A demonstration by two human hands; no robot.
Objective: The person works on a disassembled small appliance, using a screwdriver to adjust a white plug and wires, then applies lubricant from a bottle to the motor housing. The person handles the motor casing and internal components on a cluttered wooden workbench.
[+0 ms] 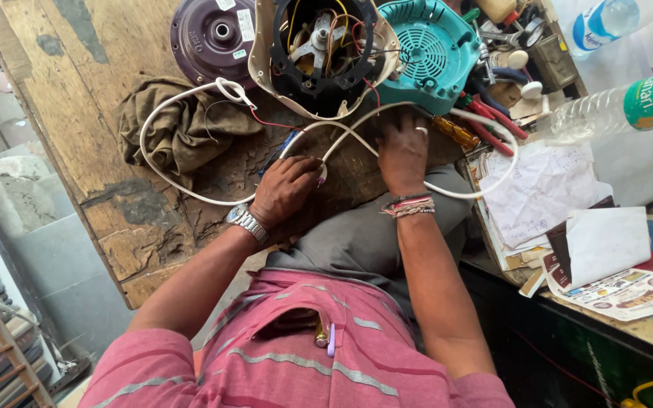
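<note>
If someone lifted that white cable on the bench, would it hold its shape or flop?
Probably flop: the white cable lies in loose loops across the bench. It looks light and thin. It would likely drag, since one end runs into the open motor housing and both hands rest on it.

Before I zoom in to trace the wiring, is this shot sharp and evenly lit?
Head view: daylight is soft and even, with no harsh shadows; the left hand and right hand on the white cable are sharp; the wide lens bends the edges; the bottle and papers look bright, nearly washed out.
</note>
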